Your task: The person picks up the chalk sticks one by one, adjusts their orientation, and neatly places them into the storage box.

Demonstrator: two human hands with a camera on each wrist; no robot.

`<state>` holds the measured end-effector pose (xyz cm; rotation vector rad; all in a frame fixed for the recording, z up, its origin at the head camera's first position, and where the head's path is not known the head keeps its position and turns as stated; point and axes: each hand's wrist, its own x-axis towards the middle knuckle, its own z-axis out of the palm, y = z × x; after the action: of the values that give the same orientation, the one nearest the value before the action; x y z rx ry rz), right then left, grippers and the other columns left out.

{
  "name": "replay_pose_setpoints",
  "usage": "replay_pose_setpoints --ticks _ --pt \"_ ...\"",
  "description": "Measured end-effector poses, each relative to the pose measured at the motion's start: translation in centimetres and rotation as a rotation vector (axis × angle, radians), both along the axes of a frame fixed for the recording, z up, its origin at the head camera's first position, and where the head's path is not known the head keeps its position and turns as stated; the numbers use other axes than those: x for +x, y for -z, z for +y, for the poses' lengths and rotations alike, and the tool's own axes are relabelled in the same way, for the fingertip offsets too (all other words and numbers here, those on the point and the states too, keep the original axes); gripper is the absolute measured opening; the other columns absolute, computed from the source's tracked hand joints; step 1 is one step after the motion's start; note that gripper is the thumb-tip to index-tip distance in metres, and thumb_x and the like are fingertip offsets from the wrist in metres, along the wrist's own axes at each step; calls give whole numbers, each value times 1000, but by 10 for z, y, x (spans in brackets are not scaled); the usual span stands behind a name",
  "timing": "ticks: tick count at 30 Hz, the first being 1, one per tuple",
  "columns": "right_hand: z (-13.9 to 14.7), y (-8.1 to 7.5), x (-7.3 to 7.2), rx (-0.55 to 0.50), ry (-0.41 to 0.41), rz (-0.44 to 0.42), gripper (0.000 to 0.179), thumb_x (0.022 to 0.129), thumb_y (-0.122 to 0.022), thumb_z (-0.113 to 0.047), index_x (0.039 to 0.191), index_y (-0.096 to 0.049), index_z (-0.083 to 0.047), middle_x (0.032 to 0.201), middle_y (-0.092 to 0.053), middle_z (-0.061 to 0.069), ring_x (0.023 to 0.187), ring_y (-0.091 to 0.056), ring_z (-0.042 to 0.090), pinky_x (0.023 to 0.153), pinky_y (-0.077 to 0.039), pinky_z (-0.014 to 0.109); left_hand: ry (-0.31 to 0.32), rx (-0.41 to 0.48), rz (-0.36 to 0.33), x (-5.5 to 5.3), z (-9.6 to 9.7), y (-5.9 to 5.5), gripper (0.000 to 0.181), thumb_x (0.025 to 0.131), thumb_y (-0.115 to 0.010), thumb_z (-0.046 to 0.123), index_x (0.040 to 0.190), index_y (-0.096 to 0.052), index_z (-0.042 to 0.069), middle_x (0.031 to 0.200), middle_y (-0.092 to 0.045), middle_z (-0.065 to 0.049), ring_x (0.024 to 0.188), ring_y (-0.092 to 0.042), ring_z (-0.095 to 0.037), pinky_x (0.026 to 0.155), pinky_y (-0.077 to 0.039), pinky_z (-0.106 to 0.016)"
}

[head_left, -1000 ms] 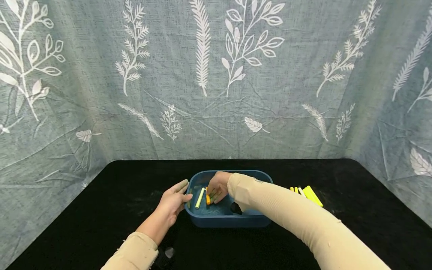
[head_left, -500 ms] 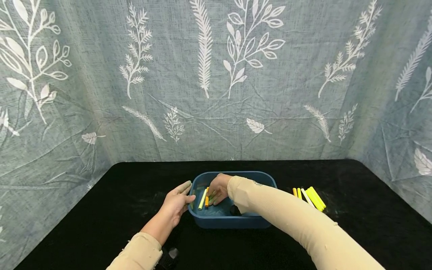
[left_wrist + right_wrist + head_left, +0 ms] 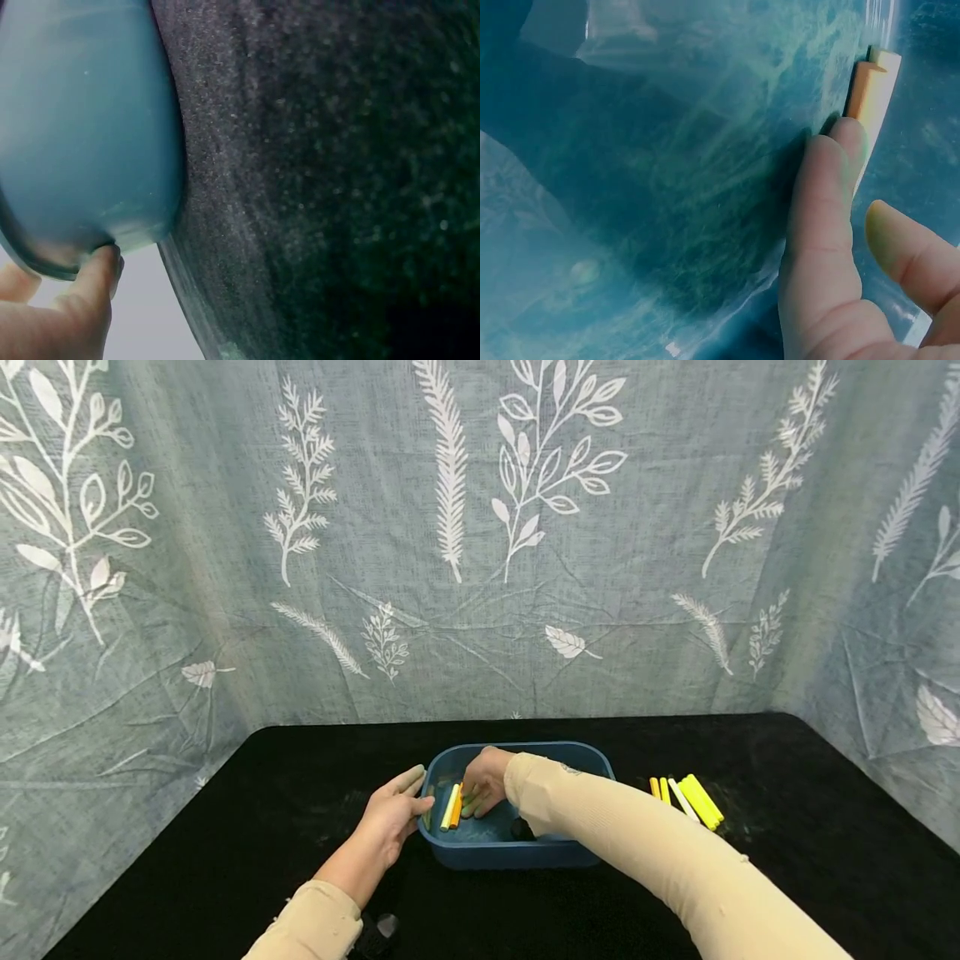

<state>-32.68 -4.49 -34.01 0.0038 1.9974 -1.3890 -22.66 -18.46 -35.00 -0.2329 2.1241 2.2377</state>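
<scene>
A blue plastic tub stands on the black table. My left hand grips its left end, thumb over the rim and fingers along the outside; the left wrist view shows a fingertip against the wall. Inside the tub, a pale yellow chalk stick and an orange chalk stick lie side by side near the left end. My right hand reaches in with fingers extended, the fingertips touching the orange stick. Its thumb stands apart from both sticks. Greenish-yellow dust marks the fingers.
To the right of the tub, several yellow, orange and white chalk sticks lie in a row on the black tabletop. A patterned grey-green curtain hangs behind the table. My right sleeve crosses over the tub's right part.
The orange chalk stick has shifted left against the pale yellow one, pushed by my right fingers; a gap showed between them before. My left hand stays on the tub.
</scene>
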Motion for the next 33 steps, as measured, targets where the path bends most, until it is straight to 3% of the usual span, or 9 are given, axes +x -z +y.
replay_pose_setpoints --ticks 10,18,23,33 --pt "4 4 -2 13 -55 52 31 92 -53 10 122 -50 19 99 -66 28 102 -66 38 86 -56 44 3 4 9 1 0 4 60 98 -44 -9 152 -18 -6 156 -14 -29 139 -24 -45 112 -27 -55" --pt "37 -32 -9 -21 -74 47 33 97 -52 4 127 -51 16 126 -56 31 114 -60 38 90 -54 40 14 -4 10 -2 1 -1 61 98 -44 -10 152 -16 -6 156 -12 -29 140 -21 -46 112 -28 -54" --pt "64 -54 -10 -68 -86 49 40 99 -51 -1 135 -44 14 130 -53 31 119 -56 39 94 -52 41 16 -9 18 -3 1 0 62 98 -43 -10 152 -14 -6 156 -11 -29 140 -20 -46 112 -28 -54" --pt "120 -74 0 -117 -114 109 45 100 -49 -6 137 -38 17 136 -46 35 122 -53 41 97 -50 43 15 -27 44 -2 -1 5 61 98 -43 -9 152 -14 -6 156 -11 -30 139 -22 -47 111 -31 -53"
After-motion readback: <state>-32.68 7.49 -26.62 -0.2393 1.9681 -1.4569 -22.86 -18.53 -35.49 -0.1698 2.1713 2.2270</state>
